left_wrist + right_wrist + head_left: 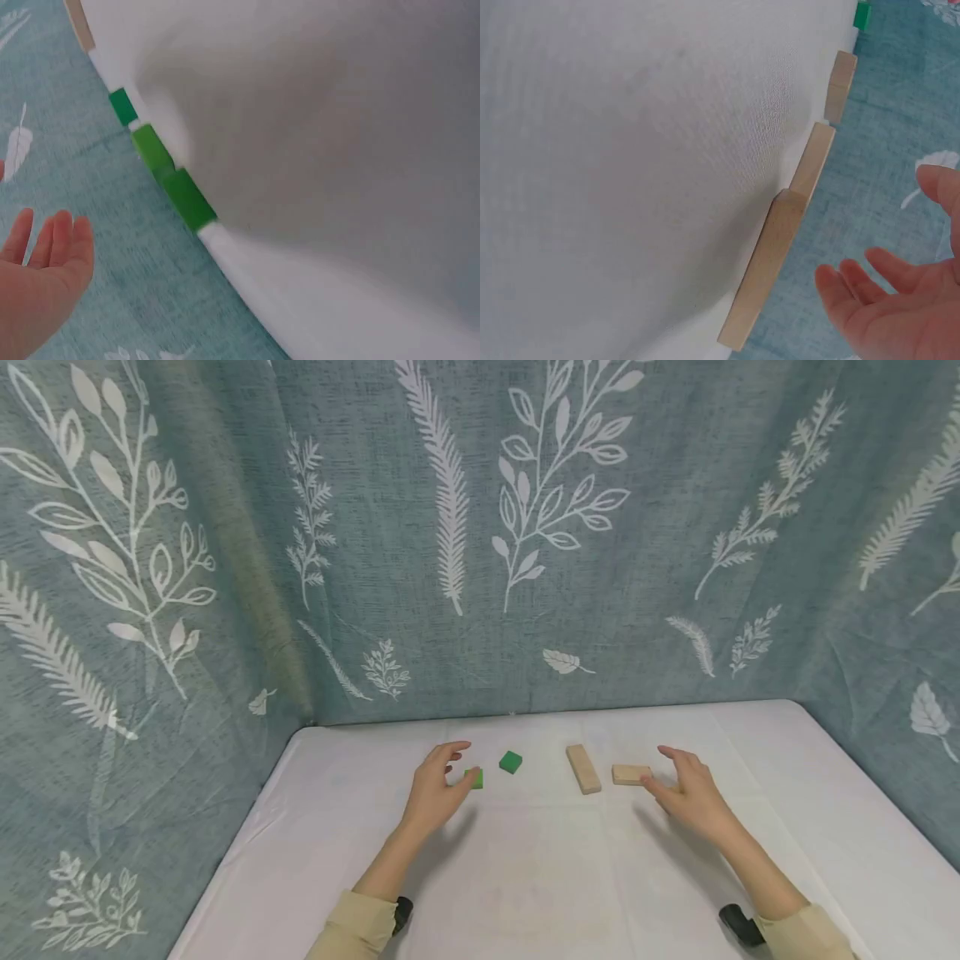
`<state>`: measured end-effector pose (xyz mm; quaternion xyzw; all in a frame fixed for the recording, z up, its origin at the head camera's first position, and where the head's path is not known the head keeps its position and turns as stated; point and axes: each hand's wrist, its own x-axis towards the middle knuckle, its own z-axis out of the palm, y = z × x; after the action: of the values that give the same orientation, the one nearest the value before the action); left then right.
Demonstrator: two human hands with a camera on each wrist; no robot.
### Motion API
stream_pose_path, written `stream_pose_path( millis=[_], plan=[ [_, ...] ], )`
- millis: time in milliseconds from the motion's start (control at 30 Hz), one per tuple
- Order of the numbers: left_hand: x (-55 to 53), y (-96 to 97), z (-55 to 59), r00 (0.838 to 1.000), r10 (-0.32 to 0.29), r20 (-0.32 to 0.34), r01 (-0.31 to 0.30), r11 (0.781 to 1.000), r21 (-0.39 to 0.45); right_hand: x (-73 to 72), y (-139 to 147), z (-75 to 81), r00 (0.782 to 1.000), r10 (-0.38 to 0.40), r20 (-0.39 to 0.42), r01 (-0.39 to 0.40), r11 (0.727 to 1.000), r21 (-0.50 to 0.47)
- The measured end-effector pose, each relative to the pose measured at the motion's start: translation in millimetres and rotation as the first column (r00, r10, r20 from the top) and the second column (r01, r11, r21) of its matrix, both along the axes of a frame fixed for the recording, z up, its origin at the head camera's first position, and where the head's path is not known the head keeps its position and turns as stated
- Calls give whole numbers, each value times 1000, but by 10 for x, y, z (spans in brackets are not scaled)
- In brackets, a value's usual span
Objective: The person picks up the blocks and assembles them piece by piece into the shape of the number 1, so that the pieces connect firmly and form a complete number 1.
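Note:
My left hand [437,789] hovers over the table with its fingers loosely bent, holding nothing. Its thumb overlaps a light green block [477,779] in the head view, and a dark green block [511,762] lies just to the right. Another green block [189,199] shows in the left wrist view but is hidden behind the hand from above. My right hand [693,797], likewise empty and relaxed, is raised beside a short-looking wooden block [628,774]. A longer wooden block [583,769] lies left of that one, slanted. The right wrist view also shows a nearer wooden block [761,270].
The blocks lie spread in a row towards the back of a white-covered table [525,877]. A blue-green curtain [480,660] with white leaf prints hangs behind the table and along both sides.

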<state>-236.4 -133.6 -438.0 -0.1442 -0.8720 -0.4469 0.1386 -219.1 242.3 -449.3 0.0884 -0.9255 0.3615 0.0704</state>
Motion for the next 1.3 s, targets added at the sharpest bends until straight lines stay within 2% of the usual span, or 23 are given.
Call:
stream_pose_path(
  millis=[233,433,600,767,1100,1167,1300],
  plan=[
    [-53,180,-40,994,-76,72,68,992,108,-45,-21,-3,1000,12,22,-12,1000,-4],
    [-75,342,-72,975,-157,157,135,980,143,-95,-42,-23,999,32,28,-31,999,-15],
    [-115,457,-120,953,-248,173,228,966,124,-118,-45,-48,998,38,41,-38,999,-11],
    [-171,568,-167,936,-297,187,286,955,84,-147,-50,-75,998,48,49,-48,999,7],
    [-286,818,-213,917,-348,197,348,937,33,-198,-79,-93,997,64,52,-66,998,25],
    [-303,859,-219,918,-353,180,357,934,9,-211,-80,-95,996,72,57,-74,997,27],
    [-347,952,-239,916,-342,210,352,936,-12,-247,-77,-113,994,90,64,-93,995,38]
  ],
)
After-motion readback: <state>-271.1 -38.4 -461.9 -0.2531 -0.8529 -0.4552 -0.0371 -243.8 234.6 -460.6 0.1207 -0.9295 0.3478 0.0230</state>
